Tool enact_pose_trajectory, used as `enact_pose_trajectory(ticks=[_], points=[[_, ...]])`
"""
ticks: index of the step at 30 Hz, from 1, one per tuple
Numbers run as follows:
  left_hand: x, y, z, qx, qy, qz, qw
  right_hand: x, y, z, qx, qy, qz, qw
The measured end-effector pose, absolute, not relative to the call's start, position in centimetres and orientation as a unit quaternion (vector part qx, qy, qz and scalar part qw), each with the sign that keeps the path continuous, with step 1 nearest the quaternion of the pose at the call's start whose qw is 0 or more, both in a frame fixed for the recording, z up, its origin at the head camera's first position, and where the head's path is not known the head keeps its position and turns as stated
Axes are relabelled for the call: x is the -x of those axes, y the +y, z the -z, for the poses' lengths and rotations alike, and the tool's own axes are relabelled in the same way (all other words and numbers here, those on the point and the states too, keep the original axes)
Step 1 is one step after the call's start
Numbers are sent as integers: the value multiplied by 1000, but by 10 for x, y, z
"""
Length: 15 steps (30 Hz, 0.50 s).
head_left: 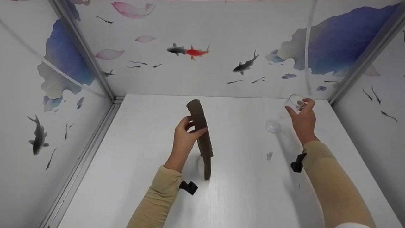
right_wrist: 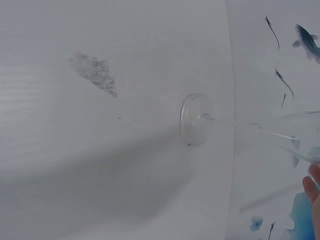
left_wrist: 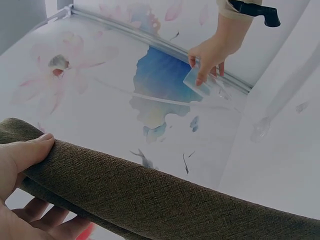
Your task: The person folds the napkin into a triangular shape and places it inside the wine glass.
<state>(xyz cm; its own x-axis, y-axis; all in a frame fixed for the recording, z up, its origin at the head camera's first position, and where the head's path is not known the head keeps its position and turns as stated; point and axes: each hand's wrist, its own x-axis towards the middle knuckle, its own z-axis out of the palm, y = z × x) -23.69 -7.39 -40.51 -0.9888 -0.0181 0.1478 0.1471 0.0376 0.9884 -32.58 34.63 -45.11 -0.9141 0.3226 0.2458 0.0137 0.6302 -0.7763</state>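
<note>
My left hand (head_left: 185,139) grips a folded brown woven cloth (head_left: 198,117) between thumb and fingers. The cloth forms a long narrow strip that slants from upper left to lower right over the table's middle. Its coarse weave and folded layers show close up in the left wrist view, where the cloth (left_wrist: 140,190) crosses the lower half. Over at the back right, my right hand (head_left: 304,118) holds a clear stemmed wine glass (head_left: 273,126) by the bowl, thumb on one side and fingers on the other. In the right wrist view its round foot (right_wrist: 196,120) is at the white tabletop, with only fingertips (right_wrist: 311,190) visible.
The white table (head_left: 145,152) is enclosed by a back wall (head_left: 202,76) and side walls printed with fish, petals and blue leaves. Metal rails (head_left: 82,171) run along the left edge. A small grey smudge (head_left: 269,155) marks the tabletop between the hands.
</note>
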Motion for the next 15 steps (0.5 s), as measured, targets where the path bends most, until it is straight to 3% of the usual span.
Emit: enact_pose_trajectory(ticks=[15], points=[[243,-65,399,83,-750,649,97,294,343,441,35,-880,-442,172]])
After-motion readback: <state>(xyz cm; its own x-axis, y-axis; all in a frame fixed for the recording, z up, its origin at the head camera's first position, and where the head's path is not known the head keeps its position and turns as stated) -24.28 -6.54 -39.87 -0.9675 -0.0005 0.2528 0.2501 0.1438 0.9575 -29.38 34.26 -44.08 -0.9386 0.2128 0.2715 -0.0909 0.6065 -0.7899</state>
